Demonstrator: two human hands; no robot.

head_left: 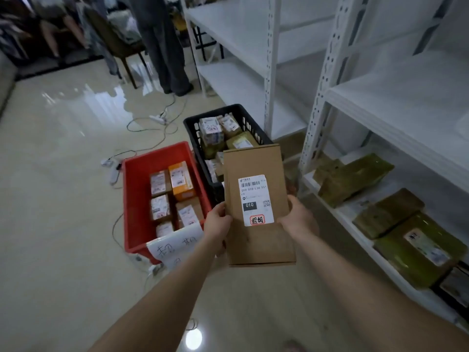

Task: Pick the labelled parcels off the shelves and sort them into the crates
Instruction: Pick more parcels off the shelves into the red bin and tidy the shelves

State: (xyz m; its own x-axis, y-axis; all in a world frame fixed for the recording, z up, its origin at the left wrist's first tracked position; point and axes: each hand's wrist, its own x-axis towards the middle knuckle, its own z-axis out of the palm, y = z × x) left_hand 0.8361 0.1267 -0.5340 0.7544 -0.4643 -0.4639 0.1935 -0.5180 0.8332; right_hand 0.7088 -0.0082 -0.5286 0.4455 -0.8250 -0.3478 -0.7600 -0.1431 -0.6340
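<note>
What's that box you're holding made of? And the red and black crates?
Box: looks like plain brown cardboard, matte, with folded edges; its label seems to be white paper. Red crate: likely plastic, smooth and slightly shiny. Black crate: probably plastic too, moulded with slots in its walls.

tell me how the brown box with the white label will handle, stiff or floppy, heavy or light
Probably stiff: the cardboard box shows flat faces and straight edges though the left hand and right hand grip only its lower sides. Likely fairly light, as a simple pinch at the edges holds it up. Flat-sided, it should not roll.
</note>
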